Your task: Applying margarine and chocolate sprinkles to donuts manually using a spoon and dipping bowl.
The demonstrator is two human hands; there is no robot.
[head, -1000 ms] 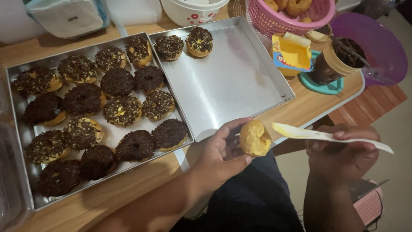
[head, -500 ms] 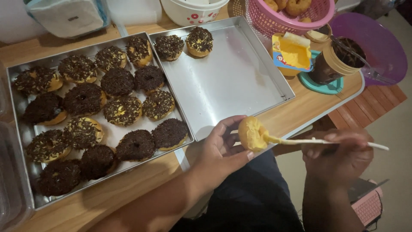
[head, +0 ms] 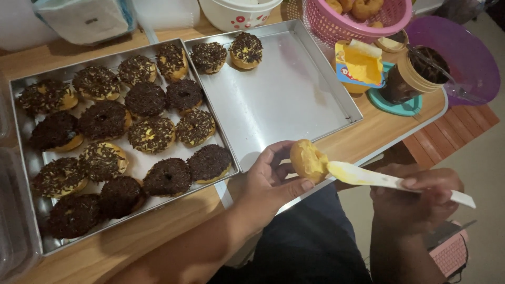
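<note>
Donut pinched in left hand; right hand grips spatula touching it.

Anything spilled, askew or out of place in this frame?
Nothing looks spilled or damaged. The left hand holds a plain doughnut while the right hand presses a white spreader against it. Only oddity: the right tray holds just two topped doughnuts in its far corner.
</note>
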